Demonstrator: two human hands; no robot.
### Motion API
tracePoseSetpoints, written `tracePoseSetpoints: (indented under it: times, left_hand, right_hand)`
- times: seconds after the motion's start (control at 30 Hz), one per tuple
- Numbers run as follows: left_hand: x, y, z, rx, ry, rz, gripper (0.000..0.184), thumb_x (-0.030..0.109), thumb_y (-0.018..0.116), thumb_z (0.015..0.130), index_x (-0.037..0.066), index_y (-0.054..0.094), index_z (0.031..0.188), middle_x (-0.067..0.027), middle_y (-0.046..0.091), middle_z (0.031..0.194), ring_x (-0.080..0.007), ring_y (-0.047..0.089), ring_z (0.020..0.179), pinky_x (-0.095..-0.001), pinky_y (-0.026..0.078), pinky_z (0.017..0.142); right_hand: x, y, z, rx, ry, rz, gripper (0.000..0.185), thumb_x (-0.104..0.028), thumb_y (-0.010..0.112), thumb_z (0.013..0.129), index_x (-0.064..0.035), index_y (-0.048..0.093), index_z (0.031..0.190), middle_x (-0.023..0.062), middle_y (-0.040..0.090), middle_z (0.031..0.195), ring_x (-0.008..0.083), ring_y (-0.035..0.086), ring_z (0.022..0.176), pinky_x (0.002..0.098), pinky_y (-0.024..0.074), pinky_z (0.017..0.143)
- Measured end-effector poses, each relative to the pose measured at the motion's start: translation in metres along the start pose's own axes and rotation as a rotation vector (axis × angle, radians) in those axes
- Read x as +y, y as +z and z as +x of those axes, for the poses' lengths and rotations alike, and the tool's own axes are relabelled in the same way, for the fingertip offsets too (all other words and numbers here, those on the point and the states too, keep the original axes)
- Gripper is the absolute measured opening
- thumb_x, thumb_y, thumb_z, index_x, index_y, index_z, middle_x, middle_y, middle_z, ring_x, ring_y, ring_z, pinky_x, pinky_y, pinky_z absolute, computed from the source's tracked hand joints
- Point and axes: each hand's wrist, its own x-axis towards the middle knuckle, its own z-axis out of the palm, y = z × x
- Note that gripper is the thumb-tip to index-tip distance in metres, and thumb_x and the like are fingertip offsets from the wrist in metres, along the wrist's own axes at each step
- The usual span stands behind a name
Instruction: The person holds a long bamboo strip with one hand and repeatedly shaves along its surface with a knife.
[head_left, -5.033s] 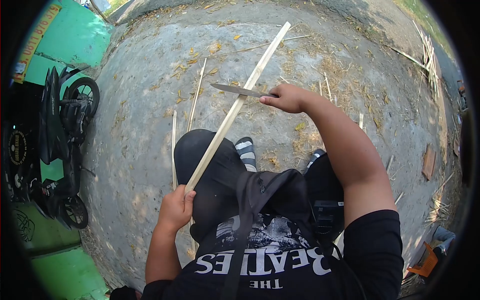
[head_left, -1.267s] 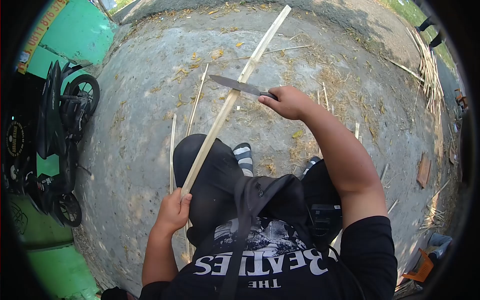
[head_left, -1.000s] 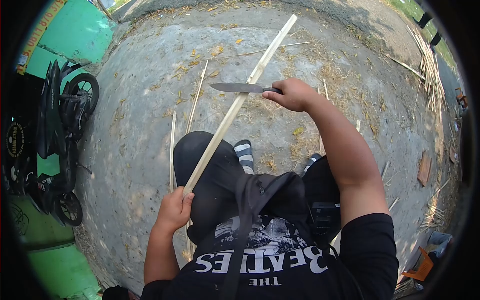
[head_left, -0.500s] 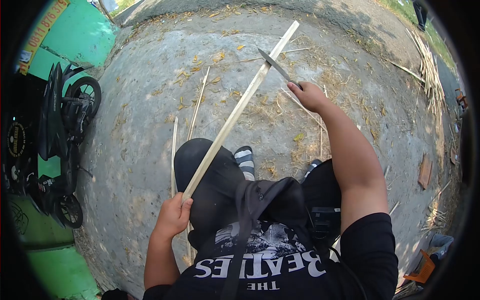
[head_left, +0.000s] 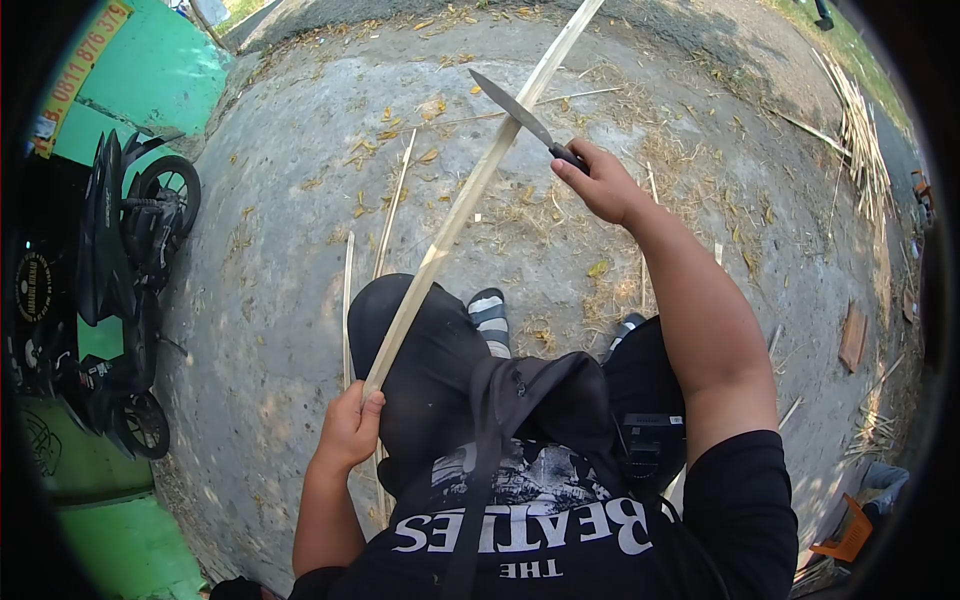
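Observation:
A long, pale bamboo strip (head_left: pixel 440 245) slants away from me over my left thigh, its far end passing the top of the view. My left hand (head_left: pixel 353 428) is closed around its near end beside my left knee. In my right hand (head_left: pixel 602 183) I grip the black handle of a knife (head_left: pixel 518 110). The grey blade lies across the far part of the strip, its tip pointing up and left. It appears to touch the strip; how deep the edge sits cannot be seen.
Thin strips (head_left: pixel 396 205) lie on the concrete ground (head_left: pixel 270 250) among dry leaves and shavings. A pile of strips (head_left: pixel 862 140) is at the right. On the left stands a motorcycle (head_left: pixel 125 290). An orange crate (head_left: pixel 845 530) sits at lower right.
The strip's far end has risen out of the top of the view. My right hand and the knife have shifted slightly left, the blade showing more broadside. A small pale chip appears on the ground.

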Motion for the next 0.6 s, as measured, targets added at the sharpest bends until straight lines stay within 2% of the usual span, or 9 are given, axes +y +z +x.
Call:
tracePoseSetpoints:
  times: [0.07,0.33,0.6]
  left_hand:
    - [-0.005,0.003,0.002,0.019,0.007,-0.029,0.031,0.026,0.059,0.105,-0.001,0.058,0.09,-0.0171,0.059,0.066,-0.0256,0.06,0.058,-0.039,0.045,0.057]
    - [-0.018,0.004,0.004,0.002,-0.012,-0.094,0.031,0.027,0.059,0.105,0.001,0.063,0.09,-0.0134,0.061,0.067,-0.0232,0.06,0.061,-0.0361,0.047,0.061]
    - [-0.021,0.004,0.006,-0.01,-0.027,-0.141,0.031,0.028,0.058,0.105,0.001,0.064,0.091,-0.0082,0.06,0.067,-0.017,0.058,0.063,-0.0338,0.046,0.061]
  right_hand:
    - [-0.001,0.002,-0.001,0.033,0.013,0.031,0.046,-0.047,0.063,0.1,-0.002,0.062,0.108,0.0135,0.064,0.084,0.0237,0.06,0.08,0.0401,0.0483,0.073]
    - [0.017,0.0,0.005,0.176,0.019,0.111,0.043,-0.045,0.062,0.101,-0.0025,0.06,0.104,0.0116,0.062,0.083,0.0219,0.056,0.077,0.0389,0.047,0.073]
    - [0.007,0.002,0.003,0.163,0.003,0.099,0.043,-0.045,0.062,0.102,-0.0028,0.06,0.105,0.0126,0.063,0.082,0.0223,0.057,0.076,0.0392,0.0476,0.072]
